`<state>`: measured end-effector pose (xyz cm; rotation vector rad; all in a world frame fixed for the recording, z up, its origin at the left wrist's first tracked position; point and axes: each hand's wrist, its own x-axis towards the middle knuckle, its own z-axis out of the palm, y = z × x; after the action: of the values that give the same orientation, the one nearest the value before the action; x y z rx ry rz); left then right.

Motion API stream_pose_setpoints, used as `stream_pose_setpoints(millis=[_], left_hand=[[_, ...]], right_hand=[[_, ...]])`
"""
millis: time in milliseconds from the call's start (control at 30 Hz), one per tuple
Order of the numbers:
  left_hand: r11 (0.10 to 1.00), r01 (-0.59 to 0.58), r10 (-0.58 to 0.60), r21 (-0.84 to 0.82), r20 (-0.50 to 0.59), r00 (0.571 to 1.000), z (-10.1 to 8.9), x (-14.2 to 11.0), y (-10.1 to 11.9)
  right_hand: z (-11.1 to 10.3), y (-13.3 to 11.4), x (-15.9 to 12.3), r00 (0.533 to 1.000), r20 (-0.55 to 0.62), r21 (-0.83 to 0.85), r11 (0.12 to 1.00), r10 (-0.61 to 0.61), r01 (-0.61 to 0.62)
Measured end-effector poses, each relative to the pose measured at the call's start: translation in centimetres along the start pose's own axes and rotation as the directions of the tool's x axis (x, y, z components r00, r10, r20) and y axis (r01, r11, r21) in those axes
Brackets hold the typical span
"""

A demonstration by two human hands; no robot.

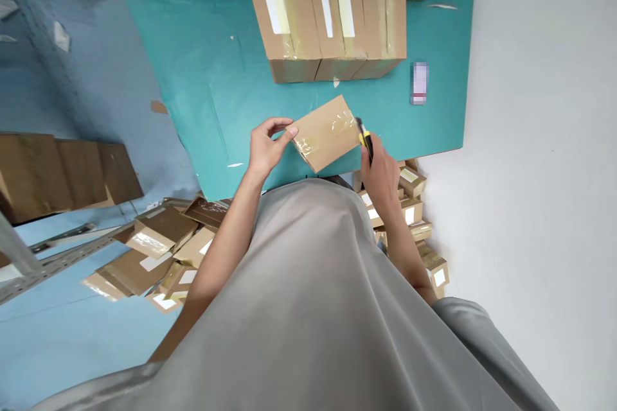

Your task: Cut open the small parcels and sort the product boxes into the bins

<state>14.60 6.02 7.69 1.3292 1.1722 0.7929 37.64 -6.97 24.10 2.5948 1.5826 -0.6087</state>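
Note:
A small brown cardboard box (326, 135) with clear tape across both ends is tilted above the near part of the green table. Its left end is pinched between the thumb and fingers of my left hand (270, 144). My right hand (380, 170) is closed around a black and yellow box cutter (366, 140). The cutter's dark tip is at the taped right end of the box; whether the blade touches the tape I cannot tell.
Several taped cartons (332, 13) stand in a row at the back of the green table (231, 96). A small pale packet (419, 83) lies at right. Boxes are piled on the floor at left (154, 250) and right (417, 212), beside a white wall (540, 141).

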Motion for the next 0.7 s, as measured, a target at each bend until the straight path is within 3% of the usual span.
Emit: stream_pose_setpoints(millis=[67,167,233,300,400,467,700], left_hand=[[1.000,-0.026,0.026,0.016,-0.002,1.000,0.1,0.4,0.1],[0.991,-0.076,0.080,0.112,-0.031,0.996,1.0,0.9,1.5],[0.960,-0.149,0.165,0.238,-0.047,0.985,2.3,1.0,3.3],[0.900,-0.249,0.258,0.357,0.024,0.966,4.3,0.8,5.4],[0.817,-0.390,0.304,0.425,0.257,0.917,7.6,0.5,7.5],[0.795,-0.428,0.289,0.431,0.351,0.891,9.1,0.3,7.9],[0.835,-0.379,0.248,0.399,0.343,0.906,9.5,0.3,7.3]], right_hand=[[1.8,2.5,2.1,0.996,-0.068,0.117,0.992,0.057,-0.048],[4.6,4.6,4.0,0.998,-0.040,0.290,0.957,0.043,-0.030],[5.7,5.0,4.0,0.999,-0.028,0.341,0.940,0.021,-0.010],[6.2,5.1,3.4,1.000,-0.015,0.353,0.935,0.014,-0.008],[6.3,5.1,2.5,1.000,0.016,0.372,0.928,-0.008,0.001],[6.0,5.1,2.2,1.000,0.020,0.374,0.927,-0.024,0.014],[3.1,3.3,3.3,0.991,0.118,0.240,0.970,-0.060,0.030]])
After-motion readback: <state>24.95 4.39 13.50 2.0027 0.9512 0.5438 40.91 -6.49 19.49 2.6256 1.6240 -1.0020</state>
